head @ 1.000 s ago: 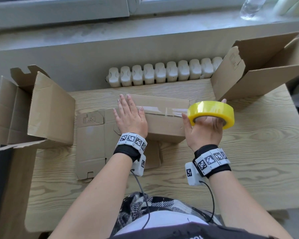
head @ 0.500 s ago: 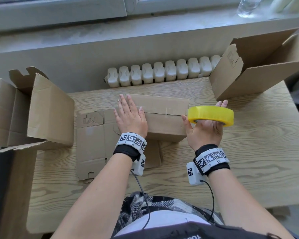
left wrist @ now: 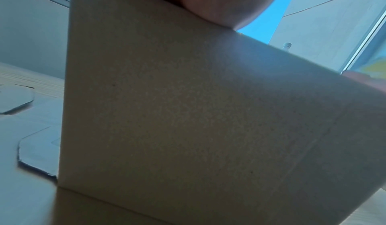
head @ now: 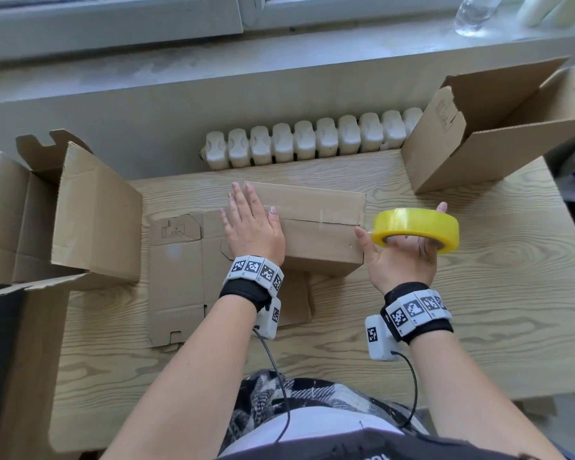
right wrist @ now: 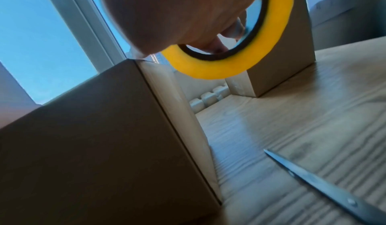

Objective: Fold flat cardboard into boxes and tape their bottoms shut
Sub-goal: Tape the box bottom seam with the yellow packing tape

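Looking down from the head view, the left hand [head: 253, 232] lies flat, fingers straight and close together, on the box [head: 316, 227] in the middle of the frame. Just right of it, the right hand [head: 400, 257] holds the tape roll [head: 415, 227], fingers through its hole.

In the left wrist view, the box wall [left wrist: 188, 113] fills the frame; it looks light and stiff, best pressed near the seam.

In the right wrist view, scissors [right wrist: 325, 189] lie at lower right

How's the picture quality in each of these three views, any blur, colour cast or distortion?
Head view: evenly daylit and sharp, though the wide lens bows the wooden table edges. Left wrist view: bluish and grainy, filled by the shaded brown cardboard box. Right wrist view: blue-tinted, motion-smeared; the yellow tape roll reads clearly, the scissor blade soft.
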{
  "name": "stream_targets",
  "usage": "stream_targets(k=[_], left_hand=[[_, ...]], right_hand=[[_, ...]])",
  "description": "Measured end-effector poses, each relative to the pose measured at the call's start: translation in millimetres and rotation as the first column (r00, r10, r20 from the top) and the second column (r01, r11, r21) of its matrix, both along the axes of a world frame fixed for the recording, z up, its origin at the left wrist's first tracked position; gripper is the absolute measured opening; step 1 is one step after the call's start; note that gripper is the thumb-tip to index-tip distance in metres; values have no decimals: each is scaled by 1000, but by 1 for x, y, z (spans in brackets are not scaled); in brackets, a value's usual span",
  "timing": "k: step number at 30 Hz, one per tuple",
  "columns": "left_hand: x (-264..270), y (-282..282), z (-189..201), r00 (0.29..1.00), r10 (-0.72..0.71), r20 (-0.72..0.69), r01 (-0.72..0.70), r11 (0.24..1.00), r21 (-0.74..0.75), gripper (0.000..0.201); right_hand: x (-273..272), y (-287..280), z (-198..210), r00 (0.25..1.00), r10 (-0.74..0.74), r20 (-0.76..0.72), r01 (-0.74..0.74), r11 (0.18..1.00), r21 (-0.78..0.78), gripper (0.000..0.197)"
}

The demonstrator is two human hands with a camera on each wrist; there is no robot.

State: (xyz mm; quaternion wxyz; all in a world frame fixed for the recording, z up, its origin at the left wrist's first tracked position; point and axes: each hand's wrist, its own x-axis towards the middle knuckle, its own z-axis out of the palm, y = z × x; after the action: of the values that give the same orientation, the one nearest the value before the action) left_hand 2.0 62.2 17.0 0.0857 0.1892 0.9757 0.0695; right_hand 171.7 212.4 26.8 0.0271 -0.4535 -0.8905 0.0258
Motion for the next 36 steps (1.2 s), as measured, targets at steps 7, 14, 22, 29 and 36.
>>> stream_targets(k=[7,14,22,29,36], left_hand=[[0,-1,-1,1000,-6,-3,6,1000,-4,64],[-3,-2,1,1000,3,19,-5,998,64,61],[-9,-3,4,986,98,135,-136,939,317,59],[-13,-3,3,976,136,169,-195,895,402,55],[-13,-3,0,980,143,141,-188,902,389,52]], right_hand=[[7,3,-13,987,24,-159,-32,999,-44,89],[2,-5,-17,956,-79,-281,62,996,-67,79],[-6,9,-29,969,-71,-239,56,996,-68,87],[-1,6,-16,978,-6,-206,11,1000,25,68],[0,7,-19,983,-1,-182,7,999,31,62]])
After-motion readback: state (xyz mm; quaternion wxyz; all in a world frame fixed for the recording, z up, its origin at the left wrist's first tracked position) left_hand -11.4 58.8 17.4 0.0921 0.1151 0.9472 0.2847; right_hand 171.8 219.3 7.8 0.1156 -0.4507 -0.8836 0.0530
